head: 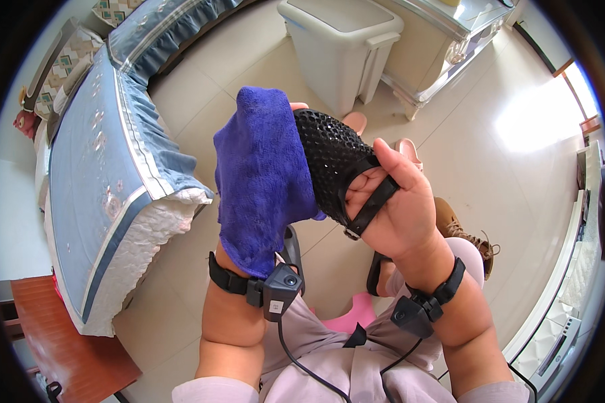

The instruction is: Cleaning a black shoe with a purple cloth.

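Observation:
A black shoe covered in shiny studs, with a buckled strap, is held out in front of me. My right hand has its fingers inside the shoe's opening, under the strap, with the thumb raised along the outside edge. A purple plush cloth drapes over my left hand and lies against the other end of the shoe. The cloth hides nearly all of that hand; only the wrist shows below it. Each wrist wears a strapped black camera, one on the left and one on the right.
A lidded bin and a cream cabinet stand ahead. To the left is a bed with a blue cover, above a reddish-brown wooden tabletop. Pink slippers and a brown lace-up shoe are on the tiles.

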### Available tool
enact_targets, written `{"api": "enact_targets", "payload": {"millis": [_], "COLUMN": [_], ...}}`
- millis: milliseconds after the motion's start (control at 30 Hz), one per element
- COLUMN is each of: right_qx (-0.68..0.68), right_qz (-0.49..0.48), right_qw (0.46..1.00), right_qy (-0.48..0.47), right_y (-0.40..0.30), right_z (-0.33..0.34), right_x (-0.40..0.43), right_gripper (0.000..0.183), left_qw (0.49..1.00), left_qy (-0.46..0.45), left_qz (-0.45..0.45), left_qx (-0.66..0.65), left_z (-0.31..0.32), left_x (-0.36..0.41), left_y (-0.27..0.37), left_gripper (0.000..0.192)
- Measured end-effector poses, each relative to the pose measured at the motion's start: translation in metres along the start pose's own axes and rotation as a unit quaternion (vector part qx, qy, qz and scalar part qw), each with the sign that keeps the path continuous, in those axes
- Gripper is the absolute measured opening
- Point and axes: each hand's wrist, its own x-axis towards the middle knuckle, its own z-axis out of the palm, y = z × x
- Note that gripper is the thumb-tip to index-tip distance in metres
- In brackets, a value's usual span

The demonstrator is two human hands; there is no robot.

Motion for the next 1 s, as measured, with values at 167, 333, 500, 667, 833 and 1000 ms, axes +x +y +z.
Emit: {"api": "enact_targets", "payload": {"millis": [167,333,500,667,833,1000], "right_qx": [-0.007,0.053,0.069,0.087,0.066,0.063], "right_qz": [-0.004,0.03,0.047,0.059,0.064,0.065], "right_qw": [1.0,0.996,0.997,0.994,0.995,0.996], "right_qy": [-0.003,-0.062,0.007,0.011,0.044,0.018], "right_y": [0.005,0.004,0.01,0.013,0.011,0.013], "right_z": [0.029,0.005,0.0,0.004,0.023,-0.001], "right_x": [-0.004,0.002,0.007,0.008,0.004,0.01], "right_gripper": [0.028,0.027,0.023,0.022,0.023,0.024], "left_qw": [0.999,0.999,0.998,0.998,0.998,0.997], "left_qy": [0.013,0.028,0.032,0.034,0.034,0.041], "left_qz": [-0.019,-0.027,-0.036,-0.041,-0.047,-0.053], "left_qx": [-0.024,-0.031,-0.037,-0.038,-0.037,-0.046], "left_z": [-0.003,-0.006,-0.004,-0.003,-0.003,0.0], "left_x": [-0.004,-0.011,-0.014,-0.015,-0.016,-0.015], "left_y": [-0.003,-0.001,-0.005,-0.004,-0.005,-0.005], "left_gripper": [0.048,0.046,0.045,0.043,0.041,0.039]}}
